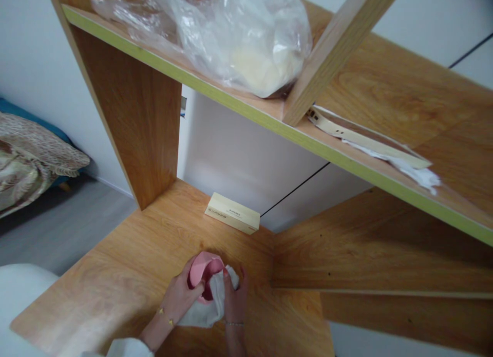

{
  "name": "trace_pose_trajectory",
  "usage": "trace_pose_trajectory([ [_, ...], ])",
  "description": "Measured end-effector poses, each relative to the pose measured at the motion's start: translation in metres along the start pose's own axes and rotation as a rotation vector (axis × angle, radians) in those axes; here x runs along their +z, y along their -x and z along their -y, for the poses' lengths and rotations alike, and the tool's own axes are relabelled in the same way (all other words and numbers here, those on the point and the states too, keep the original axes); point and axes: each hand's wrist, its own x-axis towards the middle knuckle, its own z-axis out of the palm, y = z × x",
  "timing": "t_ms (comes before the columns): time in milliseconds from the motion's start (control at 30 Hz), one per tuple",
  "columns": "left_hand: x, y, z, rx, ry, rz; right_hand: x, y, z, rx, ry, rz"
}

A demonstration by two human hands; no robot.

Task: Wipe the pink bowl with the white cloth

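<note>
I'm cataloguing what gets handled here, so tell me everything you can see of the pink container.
The pink container is small and hollow, with angular outer faces and a darker-looking interior. It looks smooth, perhaps plastic or ceramic. Its opening faces up towards the camera. The left hand grips its side, thumb at the rim, while the right hand holds a white cloth against it. Whether it touches the wooden desktop is hidden.

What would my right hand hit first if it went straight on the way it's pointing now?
Probably the long cream box at the back of the wooden desktop. Your right hand, holding white cloth, points roughly that way, though its height above the desktop is unclear.
</note>
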Motion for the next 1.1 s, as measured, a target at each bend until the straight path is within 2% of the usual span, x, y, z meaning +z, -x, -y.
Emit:
trace_pose_trajectory([
  [67, 0.000, 0.001, 0.000, -0.006, -0.034, 0.027, -0.005, 0.000, 0.005, 0.001, 0.021, -0.008],
  [233, -0.005, 0.004, -0.005, 0.048, -0.006, 0.117, -0.006, 0.004, 0.008, 0.050, 0.122, 0.186],
  [400, -0.007, 0.002, -0.014, 0.109, -0.045, 0.186, -0.006, 0.002, 0.005, 0.076, 0.231, 0.261],
  [567, -0.010, -0.005, -0.014, 0.104, -0.105, 0.209, -0.011, 0.001, 0.019, -0.047, 0.549, 0.251],
  [633, -0.012, -0.007, -0.012, 0.125, -0.120, 0.222, -0.011, 0.003, 0.022, -0.114, 0.589, 0.233],
  [767, -0.014, -0.010, -0.007, 0.194, -0.124, 0.251, -0.006, 0.007, 0.016, -0.134, 0.423, 0.197],
  [867, -0.014, -0.010, 0.002, 0.165, -0.083, 0.227, -0.003, 0.005, 0.006, -0.134, 0.182, 0.171],
  [967, -0.008, -0.006, 0.016, 0.189, 0.133, 0.198, -0.002, 0.001, 0.000, -0.077, 0.019, 0.180],
  [1100, 0.012, 0.004, 0.031, 0.245, 0.376, 0.267, 0.003, 0.006, -0.001, 0.061, -0.142, 0.216],
])
